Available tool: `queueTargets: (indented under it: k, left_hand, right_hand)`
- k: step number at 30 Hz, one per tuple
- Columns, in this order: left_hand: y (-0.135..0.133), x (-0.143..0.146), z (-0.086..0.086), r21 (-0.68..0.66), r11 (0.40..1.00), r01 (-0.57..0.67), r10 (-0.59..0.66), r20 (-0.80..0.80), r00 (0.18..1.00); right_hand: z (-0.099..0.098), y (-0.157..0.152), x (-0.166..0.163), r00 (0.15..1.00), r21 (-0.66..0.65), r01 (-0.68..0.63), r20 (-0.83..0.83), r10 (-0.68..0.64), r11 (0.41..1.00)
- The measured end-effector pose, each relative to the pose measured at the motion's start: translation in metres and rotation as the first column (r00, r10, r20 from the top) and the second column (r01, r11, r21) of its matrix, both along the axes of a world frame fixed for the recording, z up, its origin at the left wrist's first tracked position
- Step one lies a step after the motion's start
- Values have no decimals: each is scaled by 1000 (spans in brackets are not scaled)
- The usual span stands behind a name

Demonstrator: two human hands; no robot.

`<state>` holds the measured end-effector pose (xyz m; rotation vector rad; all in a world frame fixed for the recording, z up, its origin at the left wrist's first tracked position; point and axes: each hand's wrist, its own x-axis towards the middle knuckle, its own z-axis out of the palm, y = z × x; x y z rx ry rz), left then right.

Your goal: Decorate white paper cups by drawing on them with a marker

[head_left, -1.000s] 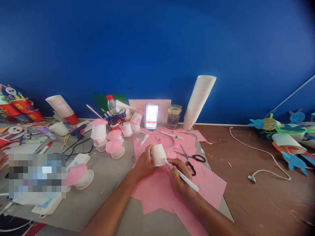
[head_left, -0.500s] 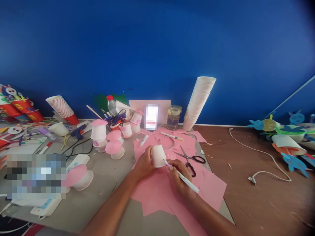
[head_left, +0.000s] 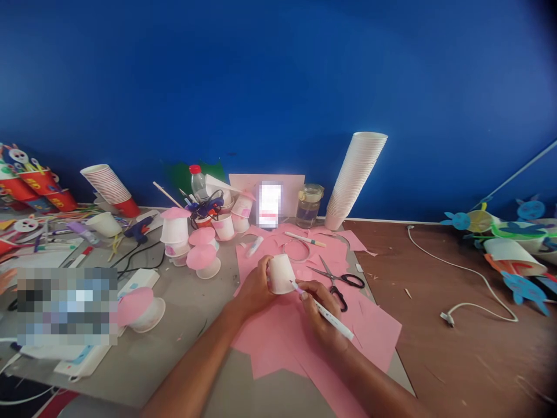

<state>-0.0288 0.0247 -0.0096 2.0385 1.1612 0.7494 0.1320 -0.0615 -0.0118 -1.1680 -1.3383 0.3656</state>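
Note:
My left hand [head_left: 257,285] is wrapped round the side of a white paper cup [head_left: 282,274], which is upside down and slightly tilted. A white marker [head_left: 333,320] lies in the closed fingers of my right hand [head_left: 321,310], its purplish tip at the cup's lower right side. Whether the tip touches the cup I cannot tell. Both hands are above sheets of pink paper [head_left: 282,342]. Scissors [head_left: 335,280] with black handles lie open just beyond my right hand. Another marker [head_left: 305,238] and a tape ring [head_left: 297,251] rest on the paper behind the cup.
A tall leaning stack of white cups [head_left: 357,180] stands at the back, beside a glass jar [head_left: 310,206]. Cups with pink paper tops [head_left: 202,258] are grouped to the left. A power strip [head_left: 89,354] lies front left, and a white cable [head_left: 461,261] crosses the brown table.
The view has shifted slightly. The cup and both hands keep nearly the same pose, with the marker tip still by the cup's lower right side.

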Motion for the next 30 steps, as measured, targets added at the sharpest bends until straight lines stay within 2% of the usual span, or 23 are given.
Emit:
queueTargets:
  k: [30]
  left_hand:
    - [-1, 0, 1, -14, 1000, 1, -1, -5, 1000]
  right_hand:
    - [0, 0, 0, 1000, -14, 17, 11, -17, 1000]
